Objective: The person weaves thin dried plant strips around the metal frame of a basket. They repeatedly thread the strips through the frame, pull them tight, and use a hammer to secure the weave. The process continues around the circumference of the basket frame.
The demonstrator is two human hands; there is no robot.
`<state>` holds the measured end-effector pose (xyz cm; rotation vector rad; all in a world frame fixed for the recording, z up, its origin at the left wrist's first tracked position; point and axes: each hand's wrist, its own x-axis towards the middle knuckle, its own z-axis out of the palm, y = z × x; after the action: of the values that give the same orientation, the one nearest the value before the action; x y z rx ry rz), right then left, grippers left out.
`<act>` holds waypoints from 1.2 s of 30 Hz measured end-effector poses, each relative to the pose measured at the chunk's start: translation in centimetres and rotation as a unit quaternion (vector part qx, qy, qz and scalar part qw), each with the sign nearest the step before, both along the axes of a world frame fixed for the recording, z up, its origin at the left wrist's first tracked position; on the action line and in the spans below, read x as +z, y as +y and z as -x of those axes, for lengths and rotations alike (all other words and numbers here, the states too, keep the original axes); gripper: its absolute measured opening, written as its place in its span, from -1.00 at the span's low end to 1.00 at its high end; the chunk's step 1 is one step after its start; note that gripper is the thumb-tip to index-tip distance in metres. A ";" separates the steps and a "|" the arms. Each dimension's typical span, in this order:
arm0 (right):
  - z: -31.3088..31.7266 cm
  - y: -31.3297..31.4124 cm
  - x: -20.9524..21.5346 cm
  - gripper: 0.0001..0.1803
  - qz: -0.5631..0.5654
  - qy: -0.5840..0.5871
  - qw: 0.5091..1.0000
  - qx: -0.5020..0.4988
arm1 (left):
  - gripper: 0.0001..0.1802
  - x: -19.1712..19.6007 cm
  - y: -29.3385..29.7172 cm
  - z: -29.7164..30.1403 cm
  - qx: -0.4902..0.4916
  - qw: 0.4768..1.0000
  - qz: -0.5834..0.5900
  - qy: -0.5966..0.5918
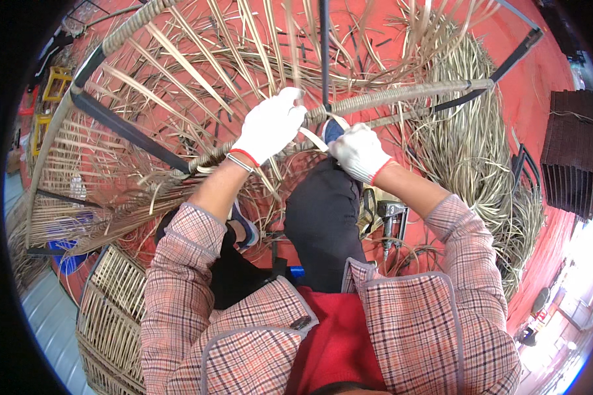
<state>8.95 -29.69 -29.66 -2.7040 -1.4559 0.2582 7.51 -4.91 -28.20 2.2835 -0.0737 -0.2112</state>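
My left hand (270, 126), in a white glove with a red cuff, is closed beside a rail (408, 95) wrapped in wicker strip. A motion-blurred upright wicker strip (294, 49) runs down to its fingertips. On the other side of a dark metal bar (325, 52), my right hand (360, 153), gloved the same way, pinches a pale flat strip (315, 139) that loops at the rail. The rail belongs to a large curved frame with a dark metal corner bar (128, 131). Many loose strip ends fan out from its woven part (66, 158).
A big heap of loose wicker strips (461, 131) lies on the red floor (540, 59) to the right. A power tool (393, 220) rests by my knee. Stacked dark brown panels (573, 151) stand far right, and a woven piece (112, 296) is at lower left.
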 end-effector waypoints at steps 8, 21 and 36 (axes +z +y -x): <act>-2.7 0.8 11.1 -0.86 -0.013 -0.168 0.984 0.056 | -0.49 2.0 0.4 -0.1 -0.098 0.995 0.010 -0.004; -4.6 6.3 12.5 -0.85 0.016 -0.202 0.979 -0.006 | -0.44 0.2 -4.4 3.5 0.005 0.965 -0.195 -0.175; -5.6 6.4 16.2 -0.83 -0.129 -0.136 0.970 -0.154 | -0.50 -2.5 -5.2 3.3 0.045 0.918 -0.217 -0.330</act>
<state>14.52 -23.28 -13.50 -2.7658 -1.0050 -0.3070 4.18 -10.15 -30.66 2.6940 -0.2950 0.6653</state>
